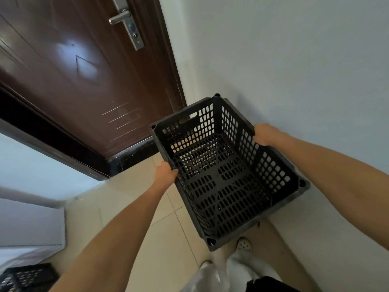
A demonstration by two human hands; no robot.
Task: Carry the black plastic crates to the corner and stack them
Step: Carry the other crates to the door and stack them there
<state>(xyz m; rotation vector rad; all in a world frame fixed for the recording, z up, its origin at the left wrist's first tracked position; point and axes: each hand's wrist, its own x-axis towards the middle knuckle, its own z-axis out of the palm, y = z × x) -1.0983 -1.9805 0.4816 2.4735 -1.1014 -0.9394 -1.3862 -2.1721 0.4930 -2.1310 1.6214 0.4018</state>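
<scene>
Both arms are out in front, and between them sits a black plastic crate (227, 171), open side up and empty, its slotted floor and walls plain to see. The left hand (165, 172) has its grip clenched on the crate's left long rim, fingers curled over the edge. The right hand (266, 134) is wrapped over the opposite long rim, grip tight there too. So the crate is held from both sides, tilted a little, up off the tiled floor (134, 207); whether anything sits beneath it cannot be told from this angle.

The crate is right up against the pale wall (294, 70) on the right, its far corner near where that wall meets the frame of a dark brown door (84, 81). A metal door handle (121, 17) shows at the top of the door.

Below the crate, a white perforated shoe (244, 244) pokes out on the floor, with pale trouser legs beside it. Down in the bottom left corner, well apart from all this, part of a second black crate (27, 276) is visible.
</scene>
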